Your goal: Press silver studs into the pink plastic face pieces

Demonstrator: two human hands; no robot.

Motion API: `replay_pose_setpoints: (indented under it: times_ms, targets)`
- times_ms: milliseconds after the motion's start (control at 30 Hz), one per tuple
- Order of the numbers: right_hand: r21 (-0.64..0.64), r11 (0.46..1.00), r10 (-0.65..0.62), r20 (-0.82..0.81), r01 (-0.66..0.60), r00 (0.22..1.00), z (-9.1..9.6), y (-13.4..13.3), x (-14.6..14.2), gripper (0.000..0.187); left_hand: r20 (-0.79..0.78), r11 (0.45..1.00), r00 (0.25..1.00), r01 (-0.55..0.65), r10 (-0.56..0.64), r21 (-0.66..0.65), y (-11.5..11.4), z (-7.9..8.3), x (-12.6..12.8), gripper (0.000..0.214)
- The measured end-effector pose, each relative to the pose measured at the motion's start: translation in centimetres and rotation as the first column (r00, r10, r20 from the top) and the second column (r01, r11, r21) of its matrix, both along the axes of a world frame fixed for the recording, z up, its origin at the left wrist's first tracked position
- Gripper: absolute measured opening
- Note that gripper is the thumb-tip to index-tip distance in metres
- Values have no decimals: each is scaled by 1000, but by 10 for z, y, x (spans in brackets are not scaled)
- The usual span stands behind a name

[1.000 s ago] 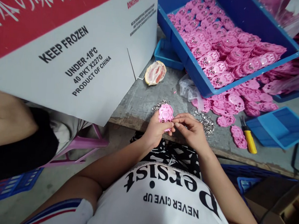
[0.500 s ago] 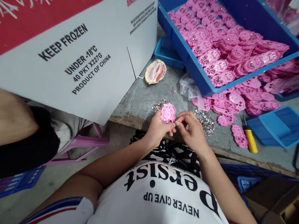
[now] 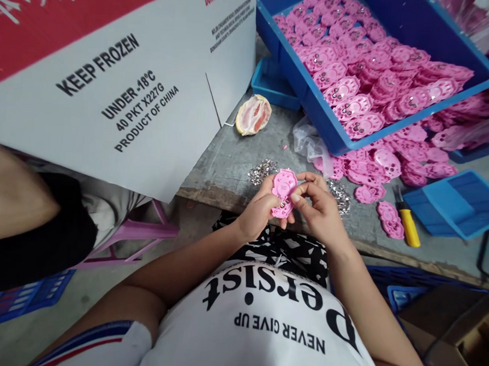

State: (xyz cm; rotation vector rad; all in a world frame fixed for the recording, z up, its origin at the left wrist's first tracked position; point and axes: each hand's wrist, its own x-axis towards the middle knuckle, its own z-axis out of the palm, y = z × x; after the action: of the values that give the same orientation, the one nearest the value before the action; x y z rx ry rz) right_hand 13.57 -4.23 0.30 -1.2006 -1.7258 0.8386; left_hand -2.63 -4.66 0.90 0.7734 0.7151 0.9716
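Note:
A pink plastic casing [image 3: 284, 186] with small silvery bits near its lower end is held above the table's front edge. My left hand [image 3: 259, 214] grips it from the left, thumb across its lower part. Against its right side, my right hand [image 3: 319, 209] is closed, thumb and fingers pinching at the casing's edge; any small part between the fingertips is hidden. A heap of small metal pieces [image 3: 262, 172] lies just behind my left hand. Another metal heap [image 3: 341, 199] shows beside my right hand, partly covered by it.
A large blue bin [image 3: 341, 139] full of pink casings stands at the back right, more casings [image 3: 370, 173] heaped below it. Nearby are a yellow-handled screwdriver [image 3: 410, 229], a blue tray [image 3: 456, 202], a cut fruit [image 3: 253, 115] and a big carton [image 3: 161, 129]. A person's leg [image 3: 17, 204] is at left.
The casing and my left hand have shifted slightly right. My right hand has closed in, its fingers now against the casing's right side instead of near its lower corner.

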Motion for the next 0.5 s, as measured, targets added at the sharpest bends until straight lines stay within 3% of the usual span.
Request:
replay_pose_setpoints:
  times_ms: [500]
  targets:
    - [-18, 1000, 22, 66, -21, 998, 8, -1, 2, 15, -45, 997, 996, 75, -73, 28, 1, -4, -1, 51]
